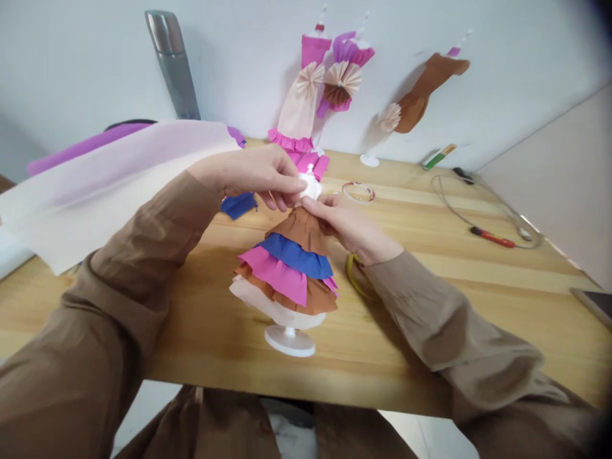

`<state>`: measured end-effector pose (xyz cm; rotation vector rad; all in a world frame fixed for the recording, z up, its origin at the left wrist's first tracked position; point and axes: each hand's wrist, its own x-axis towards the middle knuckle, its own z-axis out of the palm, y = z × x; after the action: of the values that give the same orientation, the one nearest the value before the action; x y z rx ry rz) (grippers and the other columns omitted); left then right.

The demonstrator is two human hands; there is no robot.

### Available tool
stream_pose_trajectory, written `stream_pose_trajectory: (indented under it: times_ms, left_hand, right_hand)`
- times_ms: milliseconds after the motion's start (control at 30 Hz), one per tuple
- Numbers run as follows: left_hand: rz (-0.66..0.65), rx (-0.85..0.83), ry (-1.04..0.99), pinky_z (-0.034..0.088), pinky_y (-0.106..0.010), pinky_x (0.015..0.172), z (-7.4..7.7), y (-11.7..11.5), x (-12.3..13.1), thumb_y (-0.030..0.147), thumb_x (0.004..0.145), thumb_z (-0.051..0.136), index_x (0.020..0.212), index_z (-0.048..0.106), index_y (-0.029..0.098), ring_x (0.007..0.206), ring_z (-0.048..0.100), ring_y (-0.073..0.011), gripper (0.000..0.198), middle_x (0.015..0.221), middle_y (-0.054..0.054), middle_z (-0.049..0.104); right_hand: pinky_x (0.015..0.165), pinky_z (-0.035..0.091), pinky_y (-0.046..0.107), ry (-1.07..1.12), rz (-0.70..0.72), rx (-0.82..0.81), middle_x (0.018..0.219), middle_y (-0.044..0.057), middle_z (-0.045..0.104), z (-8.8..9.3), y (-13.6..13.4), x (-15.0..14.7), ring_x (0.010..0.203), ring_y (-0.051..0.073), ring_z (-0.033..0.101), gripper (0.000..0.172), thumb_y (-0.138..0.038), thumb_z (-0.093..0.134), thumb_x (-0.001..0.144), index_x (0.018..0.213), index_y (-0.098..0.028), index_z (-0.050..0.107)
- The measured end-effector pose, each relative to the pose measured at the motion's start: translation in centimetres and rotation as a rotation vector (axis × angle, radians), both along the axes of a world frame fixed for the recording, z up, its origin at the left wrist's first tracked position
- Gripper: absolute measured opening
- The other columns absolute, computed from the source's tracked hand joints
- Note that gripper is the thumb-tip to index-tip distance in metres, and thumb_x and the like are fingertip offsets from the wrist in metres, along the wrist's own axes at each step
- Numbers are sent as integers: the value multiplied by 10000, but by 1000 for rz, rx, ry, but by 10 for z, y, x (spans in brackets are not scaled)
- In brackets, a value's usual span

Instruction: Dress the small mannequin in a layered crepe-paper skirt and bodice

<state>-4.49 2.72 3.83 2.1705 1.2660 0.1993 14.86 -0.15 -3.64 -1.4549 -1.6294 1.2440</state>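
In front of me a small white dress form [313,187] stands upright on a round white base [290,341]. It wears a tiered crepe-paper skirt [292,268] in brown, blue, pink, brown and cream layers. My left hand [258,175] comes in from the left, thumb and fingers closed at the side of the white torso. On the other side my right hand [351,223] has its thumb and fingers pinched at the skirt's brown waist. The fingers of both hands partly cover the waist, so the exact grip points are hidden.
Dressed forms in pink-and-cream [299,108], purple [342,80] and brown [415,95] stand by the wall. Cream paper [119,185], a blue scrap [239,205] and a grey bottle [174,70] lie left. Right are tape rolls [358,192] and a red-handled tool with cable [492,237].
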Motion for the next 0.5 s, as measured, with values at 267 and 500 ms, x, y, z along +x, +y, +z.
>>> stream_pose_trajectory:
  times_ms: [267, 500]
  left_hand:
    - [155, 175, -459, 560, -393, 791, 15, -13, 3, 381, 864, 588, 1016, 737, 138, 978, 685, -261, 323, 954, -77, 748]
    - [9, 379, -595, 529, -337, 867, 1, -15, 16, 214, 773, 684, 811, 695, 143, 941, 675, -200, 81, 955, -67, 740]
  right_hand:
    - [704, 481, 373, 389, 139, 134, 718, 18, 625, 48, 11, 25, 740, 221, 624, 301, -443, 748, 556, 686, -235, 574]
    - [831, 528, 493, 465, 90, 251, 1058, 90, 731, 40, 15, 22, 1082, 330, 654, 289, -446, 597, 608, 815, -247, 629]
